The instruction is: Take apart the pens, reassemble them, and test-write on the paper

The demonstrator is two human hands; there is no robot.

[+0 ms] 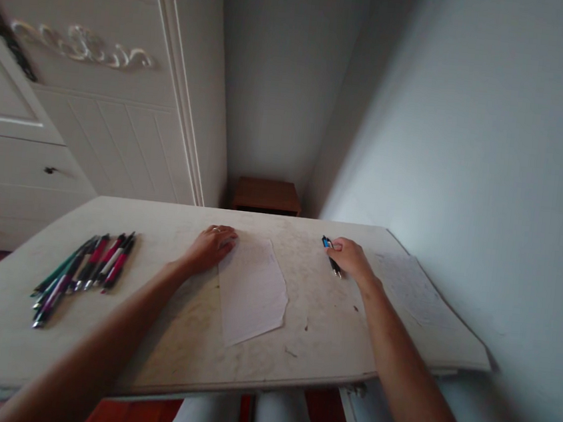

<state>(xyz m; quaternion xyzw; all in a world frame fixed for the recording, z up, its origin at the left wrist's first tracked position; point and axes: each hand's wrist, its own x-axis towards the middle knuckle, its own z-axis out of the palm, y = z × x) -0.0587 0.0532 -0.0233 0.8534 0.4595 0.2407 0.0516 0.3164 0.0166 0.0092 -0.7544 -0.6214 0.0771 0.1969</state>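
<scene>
My left hand point(211, 249), with a ring on one finger, lies palm down at the upper left edge of a torn sheet of paper point(255, 295). Its fingers rest together with slightly bent tips touching that edge. Over on the right, my right hand point(352, 257) pinches what look like two pens point(334, 265), dark with a bright blue part, close to the tabletop. Their metal tips point toward me; the fingers partly cover them. A group of several pens point(105, 259) in pink, black, purple and green lies side by side on the left.
The worn white table point(160, 353) carries a second written sheet point(417, 289) along its right edge, beside the wall point(493, 159). White furniture point(92, 144) stands at the left. Beyond the far edge is a brown wooden piece point(268, 195). Small dark scraps lie near the torn paper.
</scene>
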